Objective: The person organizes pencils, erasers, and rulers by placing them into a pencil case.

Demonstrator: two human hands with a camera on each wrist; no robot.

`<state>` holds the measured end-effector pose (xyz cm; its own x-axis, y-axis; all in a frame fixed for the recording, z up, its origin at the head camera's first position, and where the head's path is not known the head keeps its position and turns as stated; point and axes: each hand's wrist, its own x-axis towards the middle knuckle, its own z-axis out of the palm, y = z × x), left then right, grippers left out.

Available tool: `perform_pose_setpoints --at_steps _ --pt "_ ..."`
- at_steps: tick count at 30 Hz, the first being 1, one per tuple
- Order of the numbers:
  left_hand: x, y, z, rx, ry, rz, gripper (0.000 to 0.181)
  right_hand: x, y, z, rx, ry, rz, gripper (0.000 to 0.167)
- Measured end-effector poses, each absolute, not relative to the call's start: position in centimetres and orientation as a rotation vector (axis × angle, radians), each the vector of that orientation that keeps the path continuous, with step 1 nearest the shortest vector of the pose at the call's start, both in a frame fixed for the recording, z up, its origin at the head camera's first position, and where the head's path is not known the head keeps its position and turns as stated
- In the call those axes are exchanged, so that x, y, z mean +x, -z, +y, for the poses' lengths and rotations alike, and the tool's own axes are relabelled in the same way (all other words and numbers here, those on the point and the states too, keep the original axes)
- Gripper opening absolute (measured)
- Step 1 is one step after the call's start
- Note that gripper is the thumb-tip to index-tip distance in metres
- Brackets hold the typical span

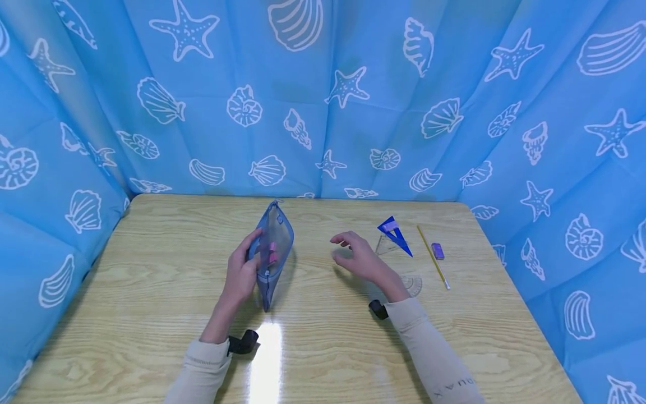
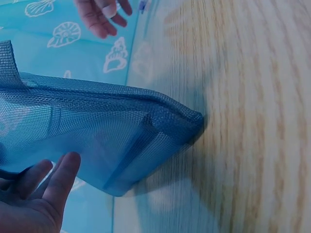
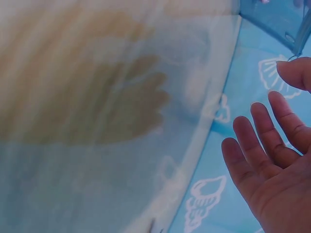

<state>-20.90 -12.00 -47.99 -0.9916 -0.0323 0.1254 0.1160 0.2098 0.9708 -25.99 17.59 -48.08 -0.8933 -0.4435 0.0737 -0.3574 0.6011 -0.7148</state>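
Observation:
My left hand (image 1: 241, 272) grips a blue mesh zip pouch (image 1: 284, 233) by its left side, thumb at the opening. The pouch stands on edge with its mouth spread, and a small pink object (image 1: 272, 253) shows inside; its kind is unclear. In the left wrist view, the pouch's mesh corner (image 2: 170, 119) meets the tabletop, with the left fingers (image 2: 63, 179) against its side. Held above the table to the right of the pouch, my right hand (image 1: 360, 258) has relaxed fingers and nothing in them. The right wrist view shows those fingers (image 3: 265, 131) spread apart.
Right of the right hand lie a blue set square (image 1: 402, 242), a clear set square (image 1: 385, 246), a yellow pencil (image 1: 433, 257) and a purple eraser (image 1: 437, 251). A clear protractor (image 1: 414, 285) is partly hidden under the right wrist. Blue curtains (image 1: 303, 101) border the wooden table (image 1: 166, 252).

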Motion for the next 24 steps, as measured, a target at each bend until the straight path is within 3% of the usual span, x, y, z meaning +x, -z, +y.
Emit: perform_pose_setpoints --at_steps 24 --pt "-20.4 47.9 -12.4 -0.062 1.956 -2.341 0.065 -25.6 48.3 22.9 -0.426 1.164 2.779 0.041"
